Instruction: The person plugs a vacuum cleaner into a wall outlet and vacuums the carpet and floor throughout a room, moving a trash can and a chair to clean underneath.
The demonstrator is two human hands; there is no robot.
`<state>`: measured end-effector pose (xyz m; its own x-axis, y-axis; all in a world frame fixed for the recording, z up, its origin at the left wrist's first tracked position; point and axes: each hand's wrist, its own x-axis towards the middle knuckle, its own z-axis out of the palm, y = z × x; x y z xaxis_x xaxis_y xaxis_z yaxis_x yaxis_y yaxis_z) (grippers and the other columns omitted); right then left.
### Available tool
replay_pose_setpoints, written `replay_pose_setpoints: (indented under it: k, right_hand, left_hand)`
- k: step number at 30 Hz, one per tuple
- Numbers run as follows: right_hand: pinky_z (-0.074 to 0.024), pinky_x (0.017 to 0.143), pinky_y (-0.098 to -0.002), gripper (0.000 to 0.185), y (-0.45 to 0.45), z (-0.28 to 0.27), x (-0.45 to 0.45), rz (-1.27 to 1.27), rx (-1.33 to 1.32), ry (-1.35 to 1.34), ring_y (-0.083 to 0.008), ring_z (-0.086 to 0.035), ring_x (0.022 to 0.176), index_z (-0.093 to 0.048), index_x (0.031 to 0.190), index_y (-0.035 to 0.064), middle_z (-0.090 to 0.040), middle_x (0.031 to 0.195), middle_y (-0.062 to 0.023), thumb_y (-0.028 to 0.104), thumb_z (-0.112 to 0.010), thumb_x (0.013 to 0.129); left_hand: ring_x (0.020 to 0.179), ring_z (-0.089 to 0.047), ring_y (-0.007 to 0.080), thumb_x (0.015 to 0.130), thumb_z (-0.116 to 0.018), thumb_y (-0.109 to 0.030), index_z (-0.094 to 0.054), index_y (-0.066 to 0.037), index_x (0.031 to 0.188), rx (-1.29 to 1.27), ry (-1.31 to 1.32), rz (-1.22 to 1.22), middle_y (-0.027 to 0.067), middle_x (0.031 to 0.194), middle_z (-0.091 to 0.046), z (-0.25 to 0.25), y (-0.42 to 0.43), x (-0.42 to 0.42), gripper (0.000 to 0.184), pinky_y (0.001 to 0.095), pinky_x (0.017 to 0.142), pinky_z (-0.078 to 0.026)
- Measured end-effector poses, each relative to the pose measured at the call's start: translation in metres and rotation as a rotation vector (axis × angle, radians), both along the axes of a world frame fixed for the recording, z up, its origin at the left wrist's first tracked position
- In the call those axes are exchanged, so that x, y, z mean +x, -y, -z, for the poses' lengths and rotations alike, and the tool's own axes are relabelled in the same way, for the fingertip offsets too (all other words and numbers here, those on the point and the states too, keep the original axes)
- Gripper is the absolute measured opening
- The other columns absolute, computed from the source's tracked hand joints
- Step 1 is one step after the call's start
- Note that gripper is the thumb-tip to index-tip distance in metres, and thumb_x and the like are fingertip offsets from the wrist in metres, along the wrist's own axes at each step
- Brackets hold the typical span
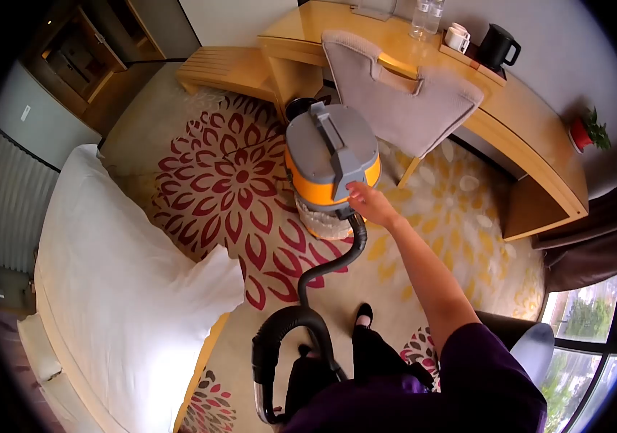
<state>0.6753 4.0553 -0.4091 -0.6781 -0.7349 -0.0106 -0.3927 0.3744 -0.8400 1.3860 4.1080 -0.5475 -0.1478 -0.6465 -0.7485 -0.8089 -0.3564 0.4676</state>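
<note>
A grey and orange canister vacuum cleaner [308,155] stands on the patterned carpet, its lid handle facing up. My right hand [370,204] is at the near side of its lid, fingertips at the grey panel below the handle; whether the fingers grip anything is too small to tell. From the vacuum's front a black hose [331,268] runs down toward my legs. Its thick curved end [279,325] joins a metal tube in front of my body. My left hand does not show.
A bed with white bedding [120,289] lies on the left. Beyond the vacuum are a padded chair [402,97], a wooden bench [229,66] and a curved desk [532,119] with a black kettle [497,47], cups and bottles. An armchair [532,350] stands by the window.
</note>
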Motion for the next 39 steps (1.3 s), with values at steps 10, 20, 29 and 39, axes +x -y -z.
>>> replay_pose_setpoints:
  k: [10,20,29,39]
  right_hand:
    - [-0.0422,0.088,-0.0448,0.079,0.167,0.034,-0.143,0.17,0.216,-0.368,-0.0344,-0.05,0.108,-0.023,0.138,0.0119,-0.05,0.119,-0.0174,0.033,-0.066,0.076]
    - [-0.0477,0.08,-0.0438,0.066,0.225,0.048,-0.156,0.676,0.474,-0.416,-0.0364,-0.056,0.096,-0.043,0.128,0.0156,-0.051,0.111,-0.0156,0.018,-0.069,0.067]
    - [-0.0485,0.07,-0.0487,0.064,0.292,0.022,-0.104,0.189,0.442,-0.203,-0.0405,-0.061,0.077,-0.04,0.127,0.0145,-0.064,0.083,-0.0205,0.021,-0.064,0.068]
    - [-0.0509,0.066,-0.0427,0.057,0.469,0.023,-0.074,-0.477,0.14,-0.218,-0.0345,-0.062,0.074,-0.048,0.118,0.0109,-0.064,0.08,-0.0167,0.015,-0.068,0.065]
  left_hand:
    - [0.093,-0.057,0.0196,0.061,-0.076,-0.013,-0.053,-0.005,0.108,-0.039,-0.089,-0.156,0.0107,0.098,-0.061,0.005,0.033,-0.096,0.053,0.0318,0.083,-0.044]
    - [0.098,-0.054,0.0178,0.053,-0.073,-0.003,-0.05,-0.006,0.107,-0.036,-0.322,-0.425,0.0064,0.102,-0.055,-0.022,0.117,-0.178,0.059,0.0301,0.089,-0.04]
    - [0.092,-0.049,0.0139,0.058,-0.069,-0.002,-0.049,-0.007,0.11,-0.065,-0.279,-0.509,0.0027,0.098,-0.052,-0.02,0.115,-0.257,0.056,0.026,0.085,-0.038]
    - [0.096,-0.049,0.0152,0.062,-0.069,-0.004,-0.047,-0.006,0.113,-0.056,-0.238,-0.56,0.0044,0.102,-0.052,-0.031,0.126,-0.339,0.055,0.0281,0.085,-0.04]
